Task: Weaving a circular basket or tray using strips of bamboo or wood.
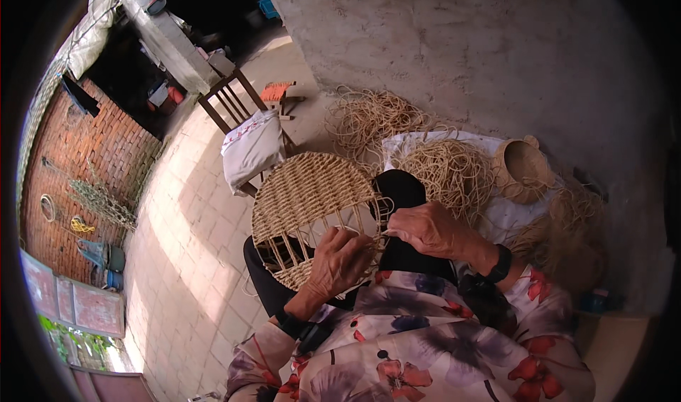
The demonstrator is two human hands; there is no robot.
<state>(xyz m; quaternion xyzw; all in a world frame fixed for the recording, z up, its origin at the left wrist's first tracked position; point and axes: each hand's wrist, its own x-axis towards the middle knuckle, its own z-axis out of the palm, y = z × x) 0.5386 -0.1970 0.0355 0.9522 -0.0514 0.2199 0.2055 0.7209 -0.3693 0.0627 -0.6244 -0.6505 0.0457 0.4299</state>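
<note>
A round, half-woven panel (308, 186) of tan straw rope rests across my dark-trousered lap. Its far part is tightly woven; nearer to me, bare cords span an opening, with another woven band at the near edge. My left hand (340, 260) is curled closed over the right side of this opening, gripping the panel, its fingertips partly hidden. Just to its right, my right hand (436, 232) pinches a thin cord (386, 207) at the panel's right edge. Part of the cord loops up beside the rim.
Heaps of loose straw cord (450, 171) lie at the right on a white cloth (496, 210), beside a round woven basket (523, 169). Ahead stand a wooden chair (233, 104) with a cloth on it and a small orange-topped stool (277, 91). A concrete wall (482, 54) rises behind.
</note>
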